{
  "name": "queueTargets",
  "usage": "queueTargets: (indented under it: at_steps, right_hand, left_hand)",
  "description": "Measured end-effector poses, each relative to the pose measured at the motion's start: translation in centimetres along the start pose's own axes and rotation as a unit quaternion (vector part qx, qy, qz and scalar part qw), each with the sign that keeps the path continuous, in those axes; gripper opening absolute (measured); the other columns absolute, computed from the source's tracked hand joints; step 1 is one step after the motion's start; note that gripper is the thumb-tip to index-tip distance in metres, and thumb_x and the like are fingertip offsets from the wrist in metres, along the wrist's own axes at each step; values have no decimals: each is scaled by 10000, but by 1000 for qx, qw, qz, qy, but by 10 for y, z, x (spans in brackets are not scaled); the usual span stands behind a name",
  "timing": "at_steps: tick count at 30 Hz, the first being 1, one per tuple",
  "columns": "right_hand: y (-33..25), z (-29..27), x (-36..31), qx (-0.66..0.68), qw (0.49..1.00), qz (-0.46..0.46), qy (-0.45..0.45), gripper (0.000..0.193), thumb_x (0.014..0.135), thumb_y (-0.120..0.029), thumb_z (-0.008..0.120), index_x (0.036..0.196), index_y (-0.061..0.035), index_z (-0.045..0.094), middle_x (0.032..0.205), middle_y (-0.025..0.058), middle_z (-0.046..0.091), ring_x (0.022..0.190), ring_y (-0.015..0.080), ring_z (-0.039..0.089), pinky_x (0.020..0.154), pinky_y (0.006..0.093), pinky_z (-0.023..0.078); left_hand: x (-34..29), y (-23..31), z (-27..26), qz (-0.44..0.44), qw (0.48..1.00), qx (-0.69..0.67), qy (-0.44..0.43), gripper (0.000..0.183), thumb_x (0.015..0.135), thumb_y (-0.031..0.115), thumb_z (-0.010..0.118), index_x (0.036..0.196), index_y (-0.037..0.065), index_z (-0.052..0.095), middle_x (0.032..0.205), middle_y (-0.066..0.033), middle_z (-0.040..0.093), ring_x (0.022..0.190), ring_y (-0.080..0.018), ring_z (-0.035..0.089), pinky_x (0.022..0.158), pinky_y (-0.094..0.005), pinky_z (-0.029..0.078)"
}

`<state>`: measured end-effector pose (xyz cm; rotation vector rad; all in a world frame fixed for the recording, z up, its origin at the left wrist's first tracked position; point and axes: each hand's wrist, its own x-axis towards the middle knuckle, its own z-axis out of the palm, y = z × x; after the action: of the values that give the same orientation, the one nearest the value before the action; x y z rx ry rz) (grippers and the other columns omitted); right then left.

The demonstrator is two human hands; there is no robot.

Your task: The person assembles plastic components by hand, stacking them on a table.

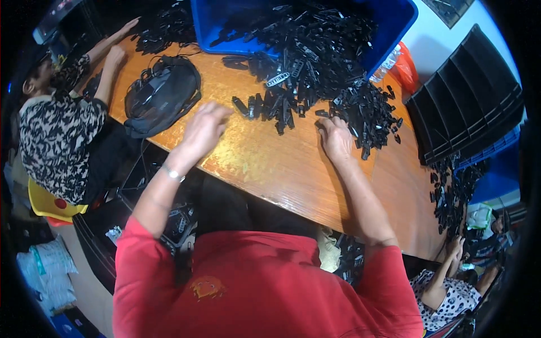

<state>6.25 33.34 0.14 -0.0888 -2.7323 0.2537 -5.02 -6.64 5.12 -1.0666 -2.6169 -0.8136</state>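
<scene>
Small, elongated black parts (284, 107) lie in a loose heap across the far middle of the table, a few showing silvery faces. My left hand (207, 130) hovers over bare wood left of them, fingers stretched out and holding nothing; a silvery band circles that wrist. At the heap's near edge, my right hand (338, 138) has its fingers curled down. One black part (322, 113) lies right by its fingertips. Whatever is under those fingers is hidden.
A blue bin (202, 28) full of black parts lies tipped toward me. A black mesh bag (163, 96) is at left, stacked black trays (465, 96) at right. One person (62, 141) sits at left, another (448, 293) at lower right.
</scene>
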Motion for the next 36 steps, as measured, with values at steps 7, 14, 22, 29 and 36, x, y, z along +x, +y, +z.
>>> queueTargets:
  at_steps: [7, 14, 22, 29, 36]
  right_hand:
    - [-33, -17, -31, 32, 997, -66, -16, 301, 1005, -38, 669, 1300, -75, 715, 1028, 249, 695, 845, 466, 737, 718, 542, 609]
    - [-50, -25, -47, 15, 994, -76, -76, 239, 907, -5, 697, 1144, -31, 688, 1040, 233, 721, 905, 446, 755, 771, 535, 620]
    - [-100, -39, -34, 48, 988, -39, -139, 143, 943, -61, 731, 1078, -14, 733, 1044, 227, 745, 923, 442, 761, 797, 520, 624]
    - [-154, -18, -24, 256, 961, -48, -93, 251, 935, -137, 832, 1169, -58, 792, 1058, 180, 767, 961, 411, 752, 843, 488, 597]
    - [-162, -8, -30, 266, 959, -13, -98, 260, 881, -155, 895, 1113, -49, 843, 1045, 166, 741, 960, 396, 737, 852, 472, 596]
  left_hand:
    - [43, -22, 46, 88, 994, 67, 12, 237, 935, 77, 779, 1170, 81, 753, 1217, -114, 683, 1234, -343, 632, 1029, -498, 540]
    - [13, -4, 36, 75, 995, 51, -43, 243, 961, 102, 797, 1179, 43, 709, 1127, -158, 694, 1134, -386, 673, 969, -494, 550]
    - [-35, 27, 50, 100, 994, -38, 3, 167, 968, 77, 776, 1127, 34, 753, 1152, -123, 685, 1113, -368, 651, 952, -476, 553]
    - [-18, 15, 47, 65, 996, -52, -19, 124, 975, 90, 777, 1086, 39, 799, 1037, -135, 728, 1054, -379, 698, 902, -477, 577]
    - [-19, 6, 42, 14, 988, -132, -73, 99, 1003, 86, 747, 1065, 38, 806, 1043, -163, 777, 1032, -390, 746, 892, -467, 591]
